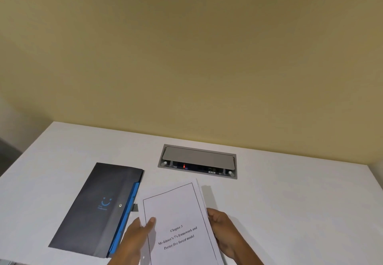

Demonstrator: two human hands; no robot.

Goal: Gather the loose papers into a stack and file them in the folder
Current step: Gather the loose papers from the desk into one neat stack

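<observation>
Both hands held the papers (pixel 178 223) at the bottom centre of the frame, lifted off the white counter (pixel 290 192) and tilted with the top edge leaning right. On the stack's left edge, the left hand (pixel 134 237) was closed, its thumb lying across the front sheet and its fingers hidden behind. Against the right edge, the right hand (pixel 222 231) was curled around the sheets, fingers wrapped behind them. The top page showed a thin black border and printed lines reading "Chapter 3" and "Mc-kinsey's 7's framework and Porter five forces model". Edges of further sheets showed slightly fanned along the right side. Just left of the papers, in the lower left of the frame, lay the dark folder (pixel 97 208), flat on the counter and closed, with a blue edge along its right side, a small snap button and a blue smile mark on its cover. Above the papers, at mid-frame, a grey socket box (pixel 198 159) sat recessed in the counter, its lid partly raised and a red light inside. A yellow wall (pixel 186 46) filled the upper frame.
</observation>
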